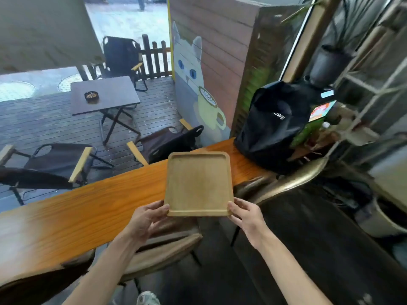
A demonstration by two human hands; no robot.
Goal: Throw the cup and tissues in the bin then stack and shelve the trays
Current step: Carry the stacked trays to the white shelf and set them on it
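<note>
A light wooden tray [198, 183] with a raised rim and nothing on it is held level over the near edge of the long orange wooden counter [92, 208]. My left hand [147, 219] grips its near left corner. My right hand [245, 214] grips its near right corner. Whether a second tray lies under it I cannot tell. No cup, tissues, bin or shelf appear in view.
A black backpack [273, 124] stands on the counter's right end beside plants and a metal rack [372, 89]. Chair backs [167, 249] sit under the counter's near side. Beyond the counter are folding chairs [59, 161] and a dark table [105, 93] with an ashtray.
</note>
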